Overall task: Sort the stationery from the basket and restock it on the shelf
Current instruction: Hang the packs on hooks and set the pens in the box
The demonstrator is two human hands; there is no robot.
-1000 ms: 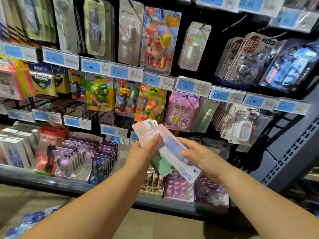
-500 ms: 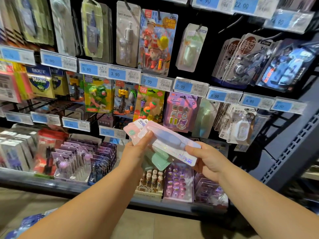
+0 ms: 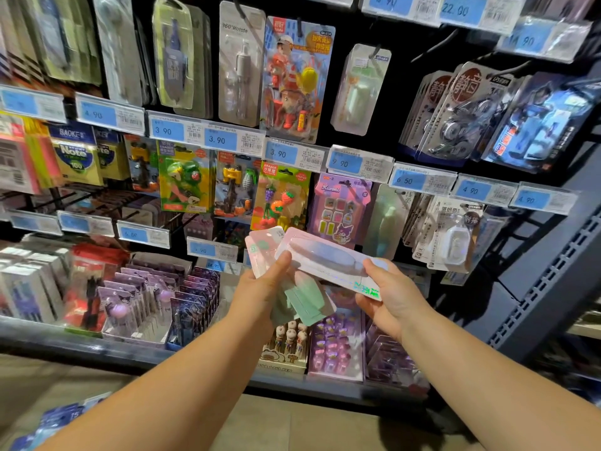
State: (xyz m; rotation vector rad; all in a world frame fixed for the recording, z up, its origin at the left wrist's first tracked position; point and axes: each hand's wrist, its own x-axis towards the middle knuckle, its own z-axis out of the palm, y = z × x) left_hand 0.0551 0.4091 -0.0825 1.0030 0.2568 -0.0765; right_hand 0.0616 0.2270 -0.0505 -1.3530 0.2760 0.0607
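Before the shelf (image 3: 97, 349), a fan of packs (image 3: 305, 304) is gripped in the left hand (image 3: 260, 294), thumb pressed on top. The top pack (image 3: 325, 255) is pinched at its end by the right hand (image 3: 390, 297) (sorting, seemingly). Next, its matching peg must be found and threaded.

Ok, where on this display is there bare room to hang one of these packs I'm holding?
Bare black backboard shows between the pale green pack and the correction tape packs, with an empty peg in it. Another dark gap lies between the white tape pack and the grey upright. The bottom shelf is packed with display boxes.
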